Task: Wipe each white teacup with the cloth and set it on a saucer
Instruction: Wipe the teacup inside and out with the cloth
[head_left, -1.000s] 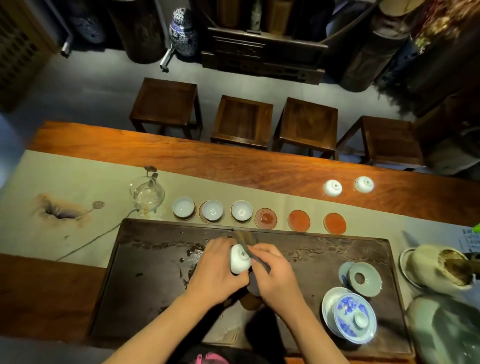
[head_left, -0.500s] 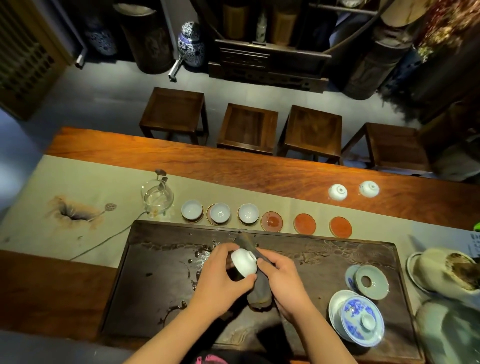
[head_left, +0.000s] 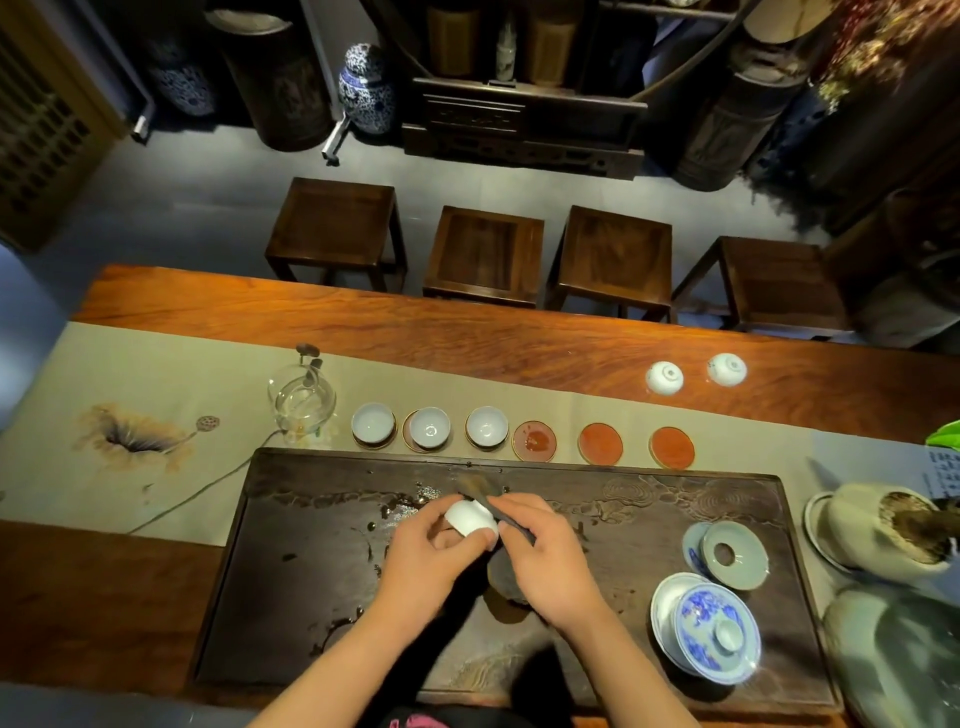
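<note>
My left hand (head_left: 426, 551) grips a white teacup (head_left: 469, 517) on its side above the dark tea tray (head_left: 311, 571). My right hand (head_left: 545, 556) holds a dark brown cloth (head_left: 501, 569) against the cup's mouth; the cloth hangs down below the hands. Three white cups (head_left: 430, 427) sit upright on saucers in a row beyond the tray. To their right lie three bare red saucers (head_left: 600, 442). Two more white cups (head_left: 665, 378) stand upside down on the wooden table at the back right.
A glass pitcher (head_left: 301, 402) stands left of the cup row. A blue-and-white lidded bowl (head_left: 714, 631) and a pale green strainer ring (head_left: 735, 555) sit on the tray's right side. A ceramic waste jar (head_left: 883, 530) lies tipped at the right edge. Stools stand behind the table.
The cup has been turned in my left hand while the cloth rubs it; both hands stay over the tray's middle. The view has tilted slightly.
</note>
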